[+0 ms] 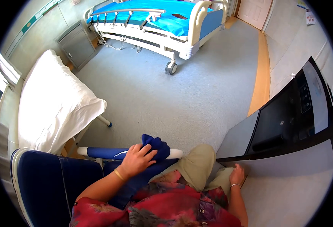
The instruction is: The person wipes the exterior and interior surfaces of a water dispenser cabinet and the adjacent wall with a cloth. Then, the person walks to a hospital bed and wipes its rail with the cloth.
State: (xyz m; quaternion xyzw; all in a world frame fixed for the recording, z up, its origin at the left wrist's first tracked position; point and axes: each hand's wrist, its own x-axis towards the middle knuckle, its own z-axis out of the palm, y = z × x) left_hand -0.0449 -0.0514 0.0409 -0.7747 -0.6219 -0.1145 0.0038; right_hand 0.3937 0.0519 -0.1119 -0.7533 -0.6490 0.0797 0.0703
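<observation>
My left hand (137, 160) rests on a bunched dark blue cloth (157, 147), its fingers bent over the cloth. The cloth lies on the blue and white armrest (104, 153) of the blue chair (41, 185). At the right, my right hand (237, 174) is beside my knee, near the lower edge of a black and grey appliance (280, 123). Its fingers are curled, and what they hold, if anything, is hidden. I wear a red patterned top and light trousers (198, 162).
A bed (162, 49) with a blue cover and a wheeled frame stands across the room. White cloth (57, 106) covers something at the left. A grey cabinet (77, 46) is by the wall, and a door (254, 13) is at the far right.
</observation>
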